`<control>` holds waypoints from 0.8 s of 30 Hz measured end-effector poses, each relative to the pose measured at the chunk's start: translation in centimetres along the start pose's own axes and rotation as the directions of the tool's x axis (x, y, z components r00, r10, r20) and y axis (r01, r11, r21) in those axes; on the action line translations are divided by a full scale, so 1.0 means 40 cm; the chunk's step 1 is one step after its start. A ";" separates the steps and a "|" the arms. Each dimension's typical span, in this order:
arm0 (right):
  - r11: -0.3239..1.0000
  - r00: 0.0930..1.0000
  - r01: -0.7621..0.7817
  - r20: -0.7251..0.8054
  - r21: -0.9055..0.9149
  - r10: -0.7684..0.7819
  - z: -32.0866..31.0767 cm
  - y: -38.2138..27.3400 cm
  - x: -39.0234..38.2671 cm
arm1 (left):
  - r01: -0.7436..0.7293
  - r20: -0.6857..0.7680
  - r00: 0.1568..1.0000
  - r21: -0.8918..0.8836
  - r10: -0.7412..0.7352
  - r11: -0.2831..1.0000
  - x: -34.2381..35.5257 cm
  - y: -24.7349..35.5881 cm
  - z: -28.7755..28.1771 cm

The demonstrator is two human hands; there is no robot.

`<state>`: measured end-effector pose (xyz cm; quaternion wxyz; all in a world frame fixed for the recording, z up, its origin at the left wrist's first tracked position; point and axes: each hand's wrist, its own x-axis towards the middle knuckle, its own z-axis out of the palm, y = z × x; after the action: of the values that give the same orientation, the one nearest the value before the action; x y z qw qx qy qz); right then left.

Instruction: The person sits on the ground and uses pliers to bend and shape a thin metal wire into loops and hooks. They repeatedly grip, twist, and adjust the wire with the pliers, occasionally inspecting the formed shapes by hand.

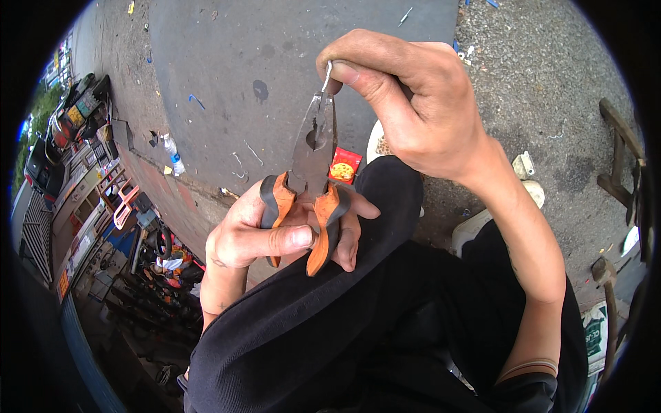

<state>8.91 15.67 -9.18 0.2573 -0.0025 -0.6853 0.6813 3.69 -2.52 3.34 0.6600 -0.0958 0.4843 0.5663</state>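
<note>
One pair of pliers (pixel 308 165), one wire (pixel 326 77)

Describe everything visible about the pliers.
The pliers have a dark, worn-looking metal head with narrowing jaws, a notched gap between them, and orange handles edged in black, apparently plastic or rubber. Handles spread, they point forward near a knee, held in the left hand. Their tips meet a thin silvery wire pinched by the right hand.

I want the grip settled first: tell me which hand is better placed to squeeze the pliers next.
Probably the left hand: it already holds the pliers by both handles, while the right hand pinches the wire at their tip.
</note>
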 end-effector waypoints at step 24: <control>0.997 0.998 0.056 0.021 -0.059 -0.055 0.003 0.008 -0.008 | 0.015 0.010 1.000 -0.091 -0.014 0.996 -0.002 -0.003 -0.005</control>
<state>9.02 15.46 -9.59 0.2693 0.0154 -0.7075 0.6532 3.70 -2.74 3.23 0.6612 -0.1267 0.4541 0.5836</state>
